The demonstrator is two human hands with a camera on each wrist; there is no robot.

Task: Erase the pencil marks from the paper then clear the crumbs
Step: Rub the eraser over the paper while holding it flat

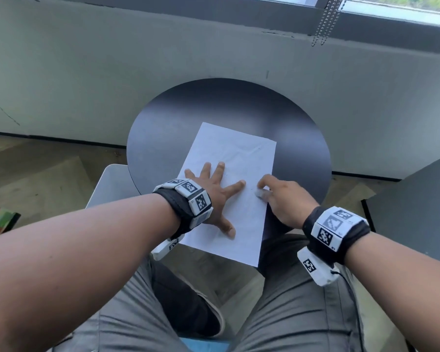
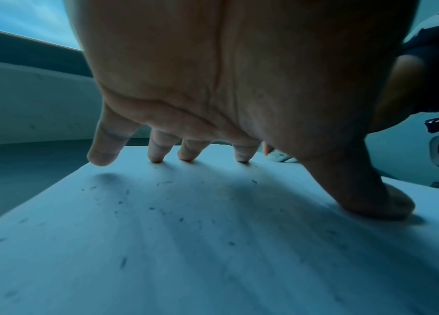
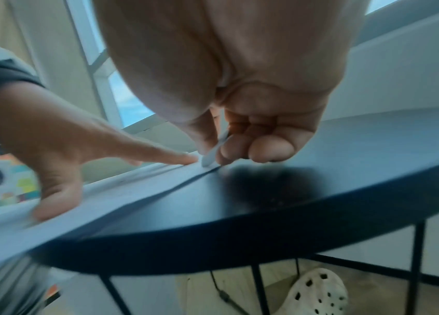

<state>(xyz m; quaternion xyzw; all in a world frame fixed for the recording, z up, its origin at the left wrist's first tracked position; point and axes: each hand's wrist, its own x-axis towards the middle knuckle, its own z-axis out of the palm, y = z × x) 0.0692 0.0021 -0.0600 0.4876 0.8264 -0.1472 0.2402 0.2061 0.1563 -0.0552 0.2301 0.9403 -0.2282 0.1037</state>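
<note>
A white sheet of paper (image 1: 235,158) lies on the round black table (image 1: 302,148), its near end hanging over the table's edge. My left hand (image 1: 215,191) lies flat on the sheet with fingers spread, pressing it down. My right hand (image 1: 277,196) pinches a small white eraser (image 1: 261,193) against the paper's right edge, just right of the left index fingertip. In the left wrist view, dark crumbs (image 2: 159,208) are scattered over the paper (image 2: 213,266) under the left hand (image 2: 199,157). In the right wrist view the eraser (image 3: 214,152) sits between thumb and curled fingers.
The table stands against a grey wall (image 1: 112,72) below a window, with bead chains (image 1: 327,24) hanging. A white chair seat (image 1: 112,184) is at the left. My knees (image 1: 302,301) are under the table's near edge. A white clog (image 3: 318,296) lies on the floor beneath.
</note>
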